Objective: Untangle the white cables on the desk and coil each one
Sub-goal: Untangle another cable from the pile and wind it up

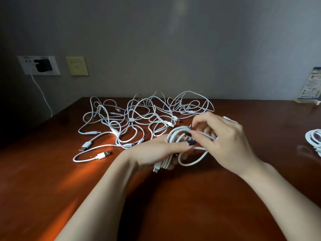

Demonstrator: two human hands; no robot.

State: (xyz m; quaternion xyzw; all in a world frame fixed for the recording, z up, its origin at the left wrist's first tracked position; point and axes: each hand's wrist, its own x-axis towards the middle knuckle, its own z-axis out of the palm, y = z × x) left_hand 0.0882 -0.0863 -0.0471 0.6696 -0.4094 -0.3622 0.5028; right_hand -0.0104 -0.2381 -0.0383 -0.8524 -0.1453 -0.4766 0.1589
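Coiling underway: left hand [156, 150] grips a half-wound cable [172, 134], right hand [225, 141] pinches it; far tangle [131, 119] outstanding, one coil [311, 136] apparently done, right

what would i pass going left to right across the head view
black charger in white wall socket → beige wall plate → tangled pile of white cables → right hand gripping half-coiled white cable → coiled white cable at right edge
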